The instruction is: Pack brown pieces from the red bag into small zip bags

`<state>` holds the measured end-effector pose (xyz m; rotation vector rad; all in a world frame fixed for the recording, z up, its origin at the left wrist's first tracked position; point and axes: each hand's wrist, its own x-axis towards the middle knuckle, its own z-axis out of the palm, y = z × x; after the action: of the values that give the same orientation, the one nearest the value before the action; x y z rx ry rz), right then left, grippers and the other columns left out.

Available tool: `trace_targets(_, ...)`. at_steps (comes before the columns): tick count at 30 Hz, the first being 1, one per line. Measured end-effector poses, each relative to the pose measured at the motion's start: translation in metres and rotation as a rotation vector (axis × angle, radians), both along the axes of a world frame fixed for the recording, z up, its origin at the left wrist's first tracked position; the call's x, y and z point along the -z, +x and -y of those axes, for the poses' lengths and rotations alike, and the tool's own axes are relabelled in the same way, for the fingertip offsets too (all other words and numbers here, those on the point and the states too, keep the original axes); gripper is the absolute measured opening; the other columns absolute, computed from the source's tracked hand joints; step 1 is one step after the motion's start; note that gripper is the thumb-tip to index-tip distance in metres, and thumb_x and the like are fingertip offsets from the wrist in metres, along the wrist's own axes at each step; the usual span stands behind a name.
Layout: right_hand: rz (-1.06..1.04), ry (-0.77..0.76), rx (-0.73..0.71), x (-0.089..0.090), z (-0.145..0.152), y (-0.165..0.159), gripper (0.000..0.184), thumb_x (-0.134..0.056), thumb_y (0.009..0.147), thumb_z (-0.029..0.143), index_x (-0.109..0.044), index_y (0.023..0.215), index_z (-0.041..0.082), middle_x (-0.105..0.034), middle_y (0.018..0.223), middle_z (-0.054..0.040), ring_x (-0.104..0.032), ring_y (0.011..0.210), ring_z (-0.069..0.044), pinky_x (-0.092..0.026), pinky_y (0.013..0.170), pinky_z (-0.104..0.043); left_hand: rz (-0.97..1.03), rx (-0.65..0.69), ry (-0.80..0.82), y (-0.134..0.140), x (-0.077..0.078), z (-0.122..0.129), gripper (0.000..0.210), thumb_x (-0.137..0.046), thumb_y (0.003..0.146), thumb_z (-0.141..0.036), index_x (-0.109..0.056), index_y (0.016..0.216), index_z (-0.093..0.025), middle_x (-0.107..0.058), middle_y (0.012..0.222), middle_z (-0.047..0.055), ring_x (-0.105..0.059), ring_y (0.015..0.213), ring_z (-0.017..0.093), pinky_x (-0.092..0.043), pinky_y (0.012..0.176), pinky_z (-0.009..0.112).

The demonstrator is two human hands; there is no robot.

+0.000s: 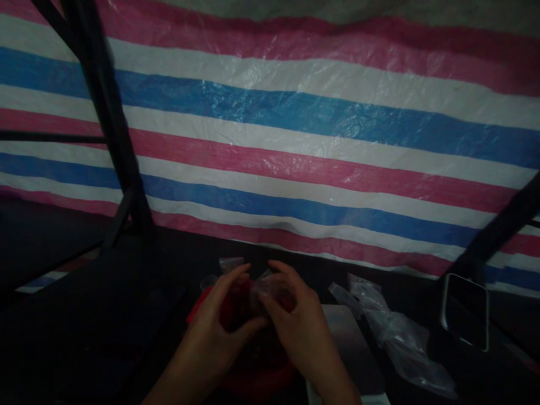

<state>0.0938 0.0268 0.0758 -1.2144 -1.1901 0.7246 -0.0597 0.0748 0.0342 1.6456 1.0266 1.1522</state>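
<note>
Over a red basin (257, 382) at the bottom centre, both hands are close together, palms facing each other. My right hand (297, 315) pinches a small clear plastic bag (265, 286) between thumb and fingers. Beside it, my left hand (215, 326) is curved with thumb and fingers apart, its thumb tip near the right thumb. Nothing shows in the left hand's grasp. Dark, indistinct contents lie in the basin, largely hidden by the hands and the dim light.
Several clear plastic bags (392, 326) lie right of a flat grey device (348, 343). A phone (465, 312) rests at the far right. Behind the hands are another clear bag (231, 263) and a small round clear item (208, 282). Dark metal posts (113, 124) stand before a striped sheet (295, 118).
</note>
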Motion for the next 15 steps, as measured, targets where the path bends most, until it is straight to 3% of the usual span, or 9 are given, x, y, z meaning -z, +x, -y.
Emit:
trace_targets(5, 0.006, 0.029, 0.029, 0.003, -0.001, -0.001, 0.046, -0.073, 0.087, 0.025, -0.067, 0.132, 0.031, -0.079, 0.106, -0.0007, -0.078, 0.098, -0.019, -0.063, 0.089, -0.030, -0.156, 0.019, 0.203, -0.024, -0.002, -0.002, 0.065, -0.075, 0.089, -0.040, -0.047, 0.148, -0.042, -0.056, 0.153, 0.002, -0.056, 0.141, 0.027, -0.043, 0.122, 0.052)
trace_targets(10, 0.025, 0.051, 0.070, 0.004, -0.001, 0.000, 0.046, -0.070, 0.090, 0.029, -0.064, 0.136, 0.030, -0.078, 0.109, -0.0024, -0.078, 0.098, -0.019, -0.064, 0.087, -0.031, -0.164, -0.260, 0.280, -0.035, -0.012, -0.005, 0.061, -0.062, 0.094, -0.053, -0.047, 0.147, -0.029, -0.058, 0.145, 0.013, -0.056, 0.136, 0.034, -0.044, 0.117, 0.056)
trace_targets(13, 0.048, 0.067, 0.092, 0.004, -0.001, -0.002, 0.048, -0.070, 0.088, 0.027, -0.064, 0.136, 0.029, -0.077, 0.111, -0.0039, -0.079, 0.097, -0.020, -0.065, 0.083, -0.032, -0.400, -0.398, 0.170, -0.042, -0.014, -0.005, 0.068, -0.057, 0.091, -0.061, -0.050, 0.148, -0.024, -0.062, 0.137, 0.019, -0.060, 0.129, 0.044, -0.047, 0.110, 0.063)
trace_targets(15, 0.060, 0.061, 0.093, 0.003, -0.002, -0.003, 0.049, -0.070, 0.087, 0.026, -0.065, 0.136, 0.029, -0.077, 0.109, -0.0040, -0.079, 0.096, -0.021, -0.065, 0.084, -0.032, -0.517, -0.394, -0.011, -0.048, -0.012, -0.004, 0.068, -0.060, 0.088, -0.064, -0.059, 0.141, -0.023, -0.070, 0.127, 0.020, -0.068, 0.118, 0.048, -0.052, 0.101, 0.063)
